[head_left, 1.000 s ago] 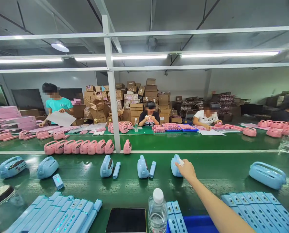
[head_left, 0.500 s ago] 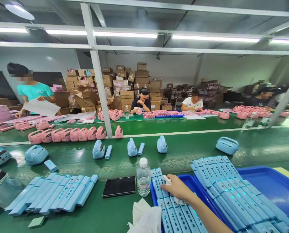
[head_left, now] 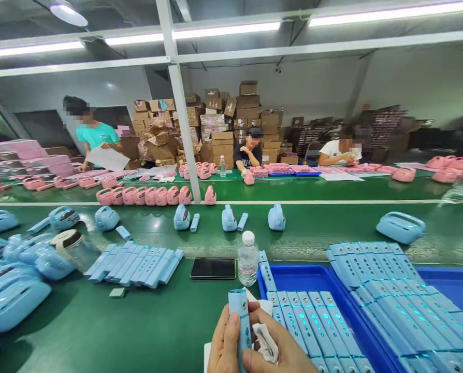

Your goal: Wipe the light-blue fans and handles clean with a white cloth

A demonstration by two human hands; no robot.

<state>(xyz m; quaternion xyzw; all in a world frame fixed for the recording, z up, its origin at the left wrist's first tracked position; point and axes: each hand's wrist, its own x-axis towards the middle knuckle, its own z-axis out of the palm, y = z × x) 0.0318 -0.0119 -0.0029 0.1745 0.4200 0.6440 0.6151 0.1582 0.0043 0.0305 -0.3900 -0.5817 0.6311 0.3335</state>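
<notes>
My left hand [head_left: 224,339] is wrapped round a long light-blue plastic piece [head_left: 239,324] with small dark printed marks, held upright in front of me. My right hand [head_left: 281,342] grips the same piece from the right, its thumb against the lower part. A crumpled white cloth [head_left: 266,342] is tucked in the right hand's fingers. Just beyond the hands, the blue tray [head_left: 293,273] holds several pieces of the same kind lying side by side. More white cloth or tissue shows behind the held piece.
A water bottle [head_left: 248,264] stands beside a black phone [head_left: 213,268]. To the left lie blue pieces [head_left: 146,263], a green pad [head_left: 117,292], a jar [head_left: 74,248] and blue handled cases [head_left: 10,300]. Another loaded tray [head_left: 334,274] is at right. Co-workers sit across the green belt.
My right hand has come back from the tray with a blue piece and the white cloth. My left hand has come into view, closed on that piece. The view has turned left.
</notes>
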